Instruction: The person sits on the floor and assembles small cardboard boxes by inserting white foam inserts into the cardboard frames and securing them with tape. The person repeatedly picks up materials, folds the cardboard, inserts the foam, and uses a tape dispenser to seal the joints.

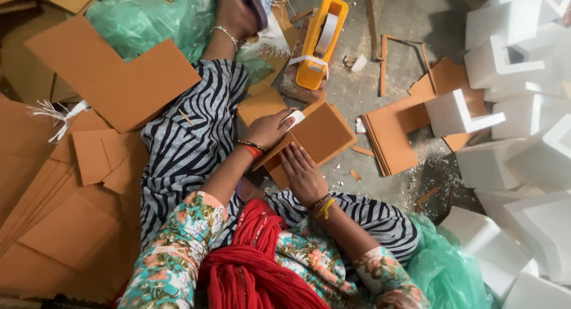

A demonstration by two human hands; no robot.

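While a person sits on the grey concrete floor (410, 17), both hands rest on one square brown cardboard-wrapped block (318, 133) at the centre of the view, lying against the zebra-striped trouser leg (190, 130). Left hand (267, 129) lies at 9 o'clock of the block, its fingers (284, 120) loosely curled over the near edge and pressing one strip of white tape (295, 117). Right hand (302, 173) lies at 6 o'clock, fingers stretched flat and close together on the block's lower edge, gripping nothing. One yellow plastic tape dispenser (320, 44) stands at 12 o'clock. White foam corner pieces (505, 65), at least six, pile up at 3 o'clock. Many loose brown cardboard sheets (107, 71) cover the floor from 8 to 11 o'clock. Two green plastic bags (148, 17) show, at 11 and 5 o'clock.
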